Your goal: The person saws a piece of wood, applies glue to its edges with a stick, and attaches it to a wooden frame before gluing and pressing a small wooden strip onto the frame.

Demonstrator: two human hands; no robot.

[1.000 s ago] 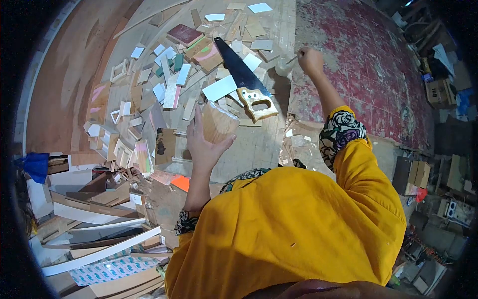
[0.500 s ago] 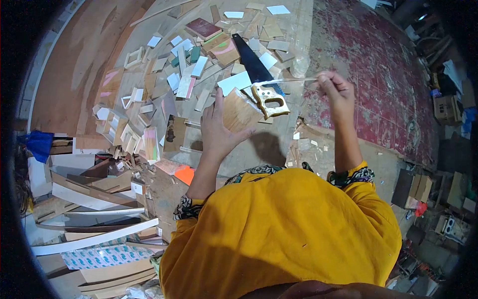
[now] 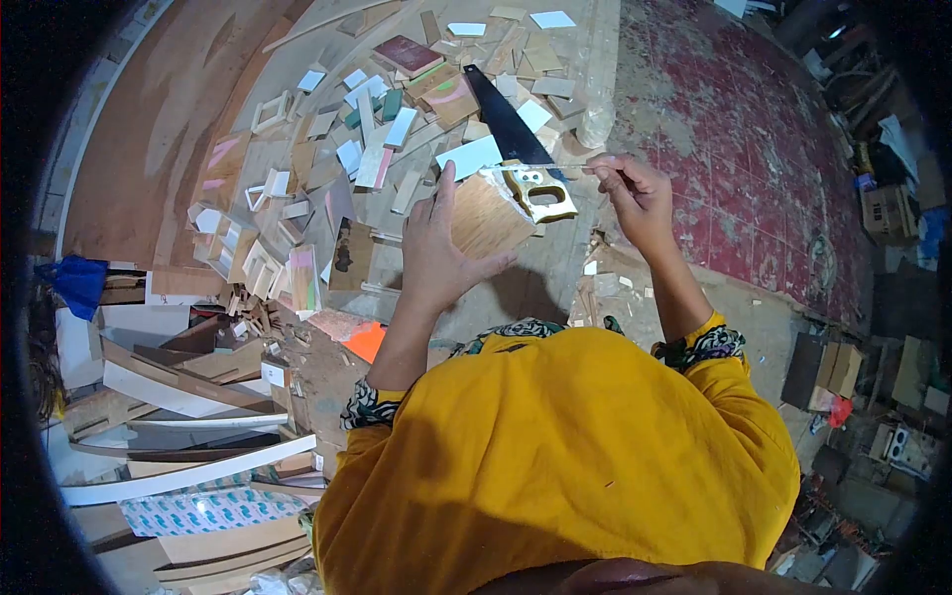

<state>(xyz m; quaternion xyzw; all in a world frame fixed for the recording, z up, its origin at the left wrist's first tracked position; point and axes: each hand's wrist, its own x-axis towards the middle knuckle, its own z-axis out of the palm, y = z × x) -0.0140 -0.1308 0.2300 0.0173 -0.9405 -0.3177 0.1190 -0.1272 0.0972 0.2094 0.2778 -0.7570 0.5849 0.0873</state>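
Note:
My left hand (image 3: 433,253) grips a light wooden block (image 3: 486,220), thumb along its lower edge and fingers along its left side. White material shows along the block's upper right edge. Pinched in my right hand (image 3: 635,195) is a thin pale stick (image 3: 555,167), whose far end reaches the block's top edge. Beyond the block lies a handsaw (image 3: 511,124) with a dark blade and a pale wooden handle (image 3: 547,196), partly behind the stick.
Wood offcuts (image 3: 382,109) and white pieces (image 3: 468,157) are scattered around the saw. Curved boards (image 3: 188,481) are stacked at the lower left. A red tiled surface (image 3: 734,149) lies to the right, with cardboard boxes (image 3: 838,372) beyond.
My right hand has moved left and slightly down with the stick, closer to the block. The block has turned and shifted slightly right in my left hand.

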